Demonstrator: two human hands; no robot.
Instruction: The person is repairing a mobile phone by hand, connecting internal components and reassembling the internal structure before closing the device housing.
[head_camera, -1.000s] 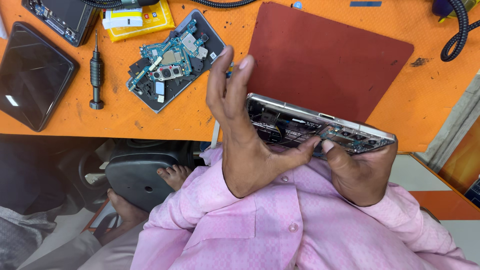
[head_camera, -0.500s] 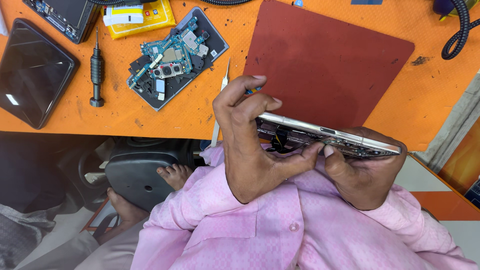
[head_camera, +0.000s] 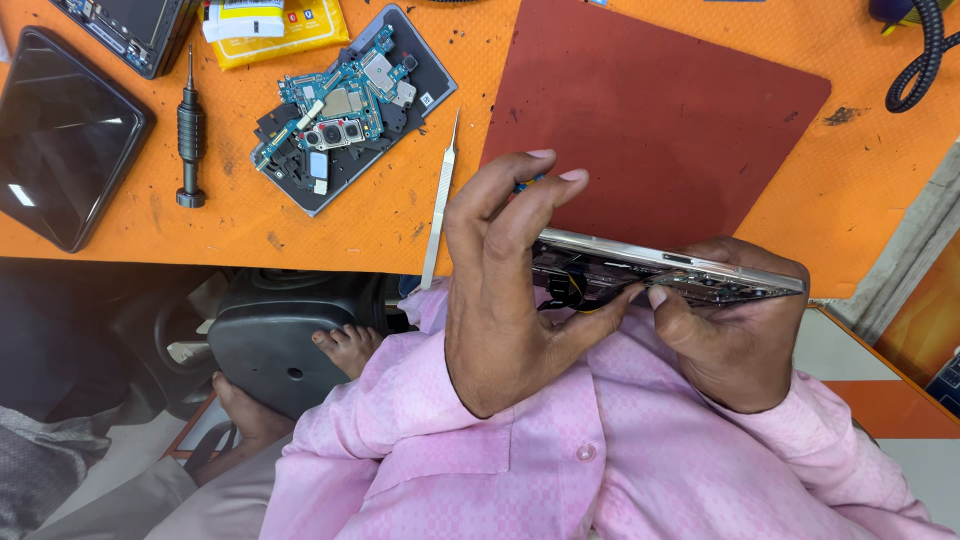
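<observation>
Since half a second earlier: opened phone (head_camera: 665, 272) tilted flatter, nearly edge-on to the camera; left hand (head_camera: 505, 290) fingers curled lower over its near end.

Left hand: thumb under the phone's exposed inside, index and middle fingers arched above the metal frame, gripping it.
Right hand (head_camera: 735, 335): closed around the phone's far end from below, thumb on the inner parts.
Phone position: held above the lap, just off the orange table (head_camera: 300, 215) edge, near the red mat (head_camera: 650, 110).
Table: tweezers (head_camera: 440, 200), black screwdriver (head_camera: 188, 130), circuit board on back cover (head_camera: 345, 105), dark screen panel (head_camera: 60, 135).
</observation>
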